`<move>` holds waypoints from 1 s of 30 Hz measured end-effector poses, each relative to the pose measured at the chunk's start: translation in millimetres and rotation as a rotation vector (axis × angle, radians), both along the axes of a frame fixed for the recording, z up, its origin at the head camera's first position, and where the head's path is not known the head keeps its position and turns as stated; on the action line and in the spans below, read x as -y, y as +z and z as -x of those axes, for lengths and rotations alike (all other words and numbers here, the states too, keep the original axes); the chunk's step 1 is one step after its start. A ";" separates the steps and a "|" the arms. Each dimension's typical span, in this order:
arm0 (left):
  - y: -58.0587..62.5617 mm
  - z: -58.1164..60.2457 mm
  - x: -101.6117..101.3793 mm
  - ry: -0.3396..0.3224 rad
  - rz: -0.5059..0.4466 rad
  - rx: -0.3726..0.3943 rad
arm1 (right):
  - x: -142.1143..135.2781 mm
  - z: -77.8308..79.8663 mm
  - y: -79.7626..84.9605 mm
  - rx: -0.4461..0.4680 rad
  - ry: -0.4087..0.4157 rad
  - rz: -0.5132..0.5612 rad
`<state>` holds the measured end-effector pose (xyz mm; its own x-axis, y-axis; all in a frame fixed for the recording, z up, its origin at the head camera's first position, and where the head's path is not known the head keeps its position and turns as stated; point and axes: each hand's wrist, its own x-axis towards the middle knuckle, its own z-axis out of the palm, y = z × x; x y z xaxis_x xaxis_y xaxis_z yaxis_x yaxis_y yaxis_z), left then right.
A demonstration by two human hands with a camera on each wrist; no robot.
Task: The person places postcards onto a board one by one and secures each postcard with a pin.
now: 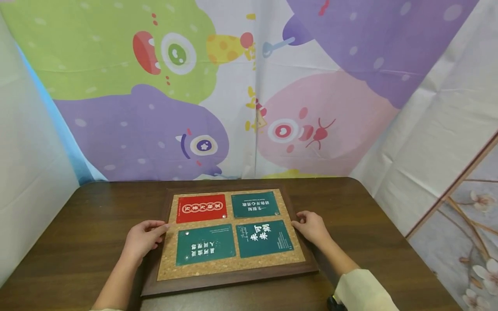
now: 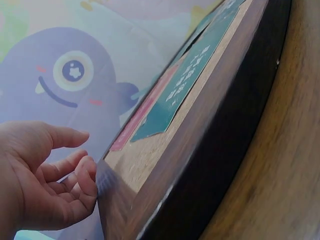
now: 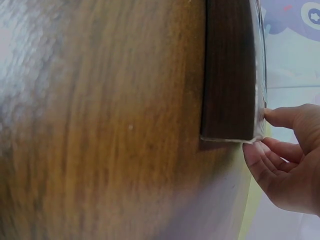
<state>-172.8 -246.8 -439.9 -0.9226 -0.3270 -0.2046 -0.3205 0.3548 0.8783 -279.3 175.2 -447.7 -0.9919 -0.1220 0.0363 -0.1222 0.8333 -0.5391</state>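
A cork board [image 1: 202,270] with a dark brown wooden frame lies on the table. Pinned to it are a red card [image 1: 201,208] at the far left and three green cards: one far right [image 1: 253,212], one near left [image 1: 204,250] and one near right [image 1: 262,246]. My left hand [image 1: 142,242] is at the left side of the frame; in the left wrist view its bent fingertips [image 2: 86,167] meet the frame's side and the thumb stands off above. At the right side, my right hand [image 1: 311,227] pinches the frame's edge, thumb on top and fingers against the side.
The dark wooden table [image 1: 334,203] extends around the board, with rounded far corners. Behind it hangs a curtain [image 1: 241,151] printed with cartoon monsters. White cloth [image 1: 424,142] hangs to the right, beside a panel with printed flowers [image 1: 482,276].
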 end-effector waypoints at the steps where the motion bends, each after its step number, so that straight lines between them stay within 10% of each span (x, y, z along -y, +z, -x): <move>1: -0.2 -0.8 1.3 0.004 0.004 0.007 | 0.2 -0.1 0.5 0.000 0.003 0.000; 30: -2.1 -14.6 32.1 -0.020 0.096 0.035 | -0.1 3.2 -2.4 -0.004 -0.009 0.005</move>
<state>-158.2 -278.9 -441.9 -0.9222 -0.3278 -0.2052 -0.3419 0.4433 0.8286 -282.4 175.3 -450.1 -0.9928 -0.1128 0.0408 -0.1168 0.8319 -0.5425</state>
